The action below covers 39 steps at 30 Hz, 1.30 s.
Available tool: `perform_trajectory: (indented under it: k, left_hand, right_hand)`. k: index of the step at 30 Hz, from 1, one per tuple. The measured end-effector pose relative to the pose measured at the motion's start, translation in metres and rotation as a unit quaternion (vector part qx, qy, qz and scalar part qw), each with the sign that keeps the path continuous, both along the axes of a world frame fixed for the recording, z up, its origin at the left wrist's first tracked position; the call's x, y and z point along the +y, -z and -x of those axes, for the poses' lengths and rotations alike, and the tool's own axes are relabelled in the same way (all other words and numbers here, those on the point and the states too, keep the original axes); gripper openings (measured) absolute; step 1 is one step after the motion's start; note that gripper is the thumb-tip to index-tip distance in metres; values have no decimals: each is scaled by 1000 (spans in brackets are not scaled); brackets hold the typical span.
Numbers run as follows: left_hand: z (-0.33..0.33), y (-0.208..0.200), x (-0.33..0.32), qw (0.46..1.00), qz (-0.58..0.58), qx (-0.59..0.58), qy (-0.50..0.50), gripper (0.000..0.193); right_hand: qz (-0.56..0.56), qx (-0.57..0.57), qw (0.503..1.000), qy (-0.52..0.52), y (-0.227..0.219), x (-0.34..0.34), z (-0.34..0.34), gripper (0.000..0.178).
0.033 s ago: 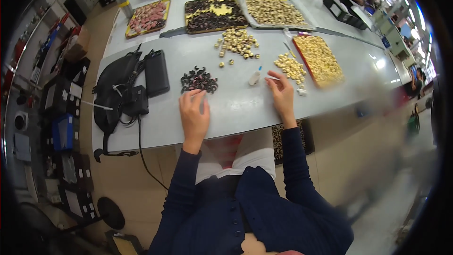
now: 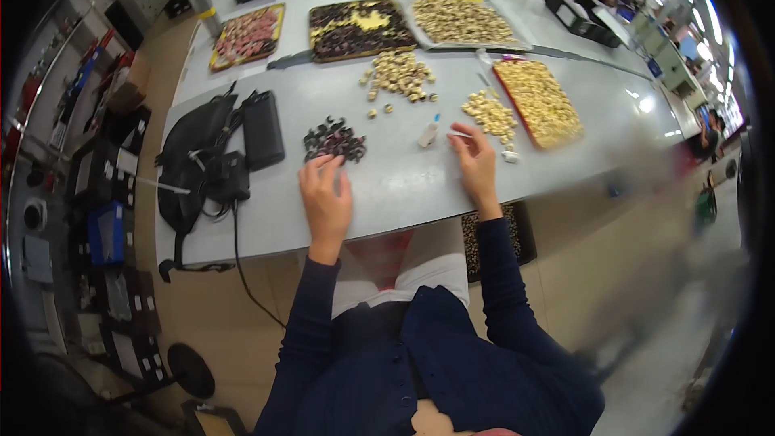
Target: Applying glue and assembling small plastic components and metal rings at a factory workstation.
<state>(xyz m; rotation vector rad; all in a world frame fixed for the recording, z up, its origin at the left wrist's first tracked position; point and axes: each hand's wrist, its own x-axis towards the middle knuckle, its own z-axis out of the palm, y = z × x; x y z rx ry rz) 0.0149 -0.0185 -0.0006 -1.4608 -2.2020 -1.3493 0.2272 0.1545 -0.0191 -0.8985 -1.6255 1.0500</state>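
Observation:
My left hand [image 2: 325, 208] is over the near part of the table, thumb apart from its bent fingers. Its fingertips are at the near edge of a pile of small dark, curved pieces [image 2: 334, 140]; whether they touch is hard to tell. My right hand [image 2: 476, 168] hovers right of a small clear bottle with a blue tip [image 2: 429, 134], apart from it. A gap shows between its thumb and curved fingers, and I make out nothing held. Beyond its fingers lies a loose heap of pale yellow pieces [image 2: 489, 115]. Cream pieces with dark marks [image 2: 399, 75] form another heap farther back.
A red-edged tray of pale pieces [image 2: 539, 105] is at the right. Farther back are trays of pinkish pieces [image 2: 246, 36], dark pieces [image 2: 335, 42] and cream pieces [image 2: 464, 20]. A black bag [image 2: 190, 157] and black box-shaped device [image 2: 263, 131] with cables occupy the left.
The whole view has shifted slightly, so the table and piles appear a little farther left. Both hands keep nearly the same places over the table.

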Motion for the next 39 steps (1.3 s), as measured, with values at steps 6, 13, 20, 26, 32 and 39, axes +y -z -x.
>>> perform_trajectory:
  k: [6, 13, 20, 26, 32, 39]
  left_hand:
    - [8, 16, -2, 995, 28, 78, -51, 26]
    - [6, 16, -1, 997, 35, 59, -29, 15]
    - [0, 11, 1, 996, 16, 85, 1, 17]
    - [2, 7, 1, 995, 37, 80, 38, 17]
    - [-2, 4, 0, 992, 2, 102, 76, 14]
    - [1, 9, -2, 991, 27, 99, 88, 14]
  right_hand:
    - [-76, -15, 996, -53, -10, -14, 12, 37]
    - [-166, -111, 978, -63, -6, -14, 12, 44]
    - [-176, -87, 979, -52, -5, -6, 20, 38]
    - [-148, -113, 981, -63, -7, -4, 21, 37]
    - [-182, -79, 978, -71, -7, -5, 28, 36]
    - [-145, -80, 982, -93, -5, -3, 24, 32]
